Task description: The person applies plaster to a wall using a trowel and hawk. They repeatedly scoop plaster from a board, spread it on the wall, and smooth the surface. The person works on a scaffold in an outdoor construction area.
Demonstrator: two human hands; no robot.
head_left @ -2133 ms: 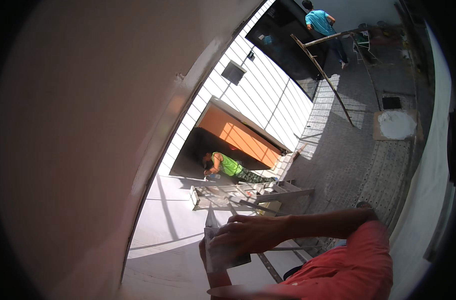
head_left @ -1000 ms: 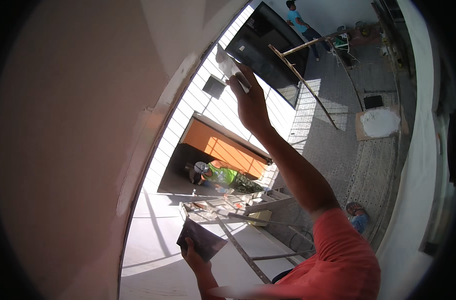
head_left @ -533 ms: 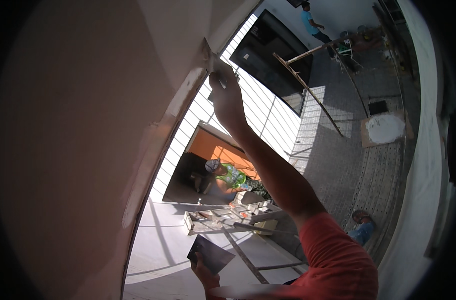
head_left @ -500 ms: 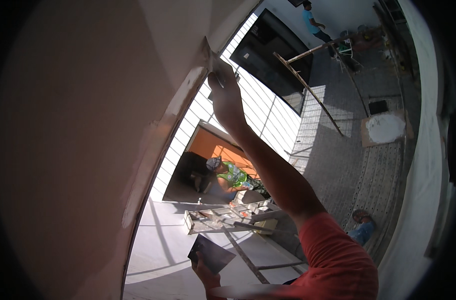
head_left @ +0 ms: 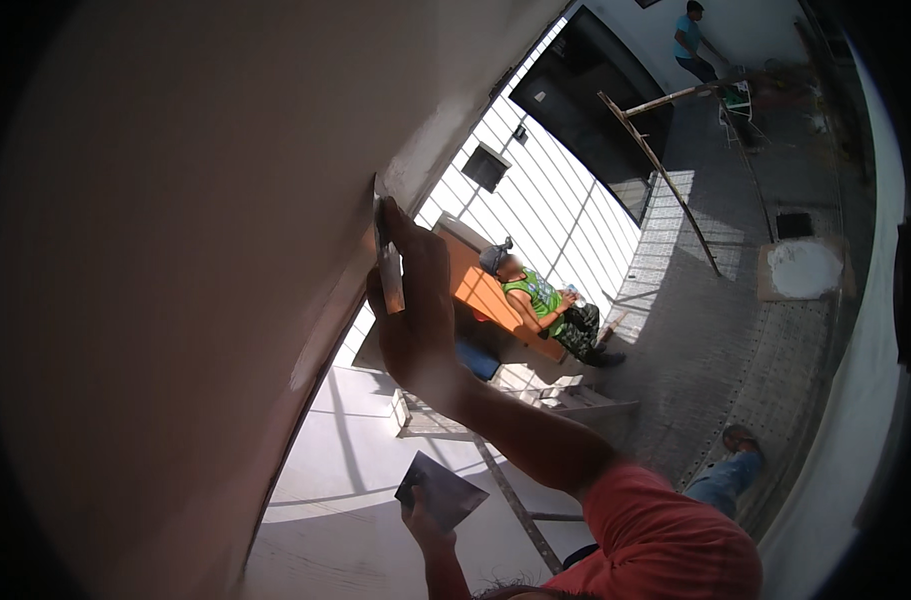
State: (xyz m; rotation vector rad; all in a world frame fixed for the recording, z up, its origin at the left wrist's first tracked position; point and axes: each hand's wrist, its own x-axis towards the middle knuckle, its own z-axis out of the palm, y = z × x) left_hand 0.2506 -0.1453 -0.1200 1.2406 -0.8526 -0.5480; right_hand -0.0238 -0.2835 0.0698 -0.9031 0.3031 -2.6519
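In the head view, the right hand (head_left: 415, 310) grips a putty knife (head_left: 387, 255), its fingers closed round the handle, and presses the blade flat against the edge of the plastered wall (head_left: 175, 250) that fills the left of the picture. The right arm, in a red sleeve (head_left: 665, 530), reaches up from the lower edge. Lower down, the left hand (head_left: 420, 520) clasps a dark square plaster board (head_left: 440, 490) from beneath, tilted and well apart from the wall. Far below (the view looks down from a height), a person in a green vest (head_left: 540, 300) sits on an orange surface beside a white slatted wall, and another person in blue (head_left: 687, 40) stands at the top right.
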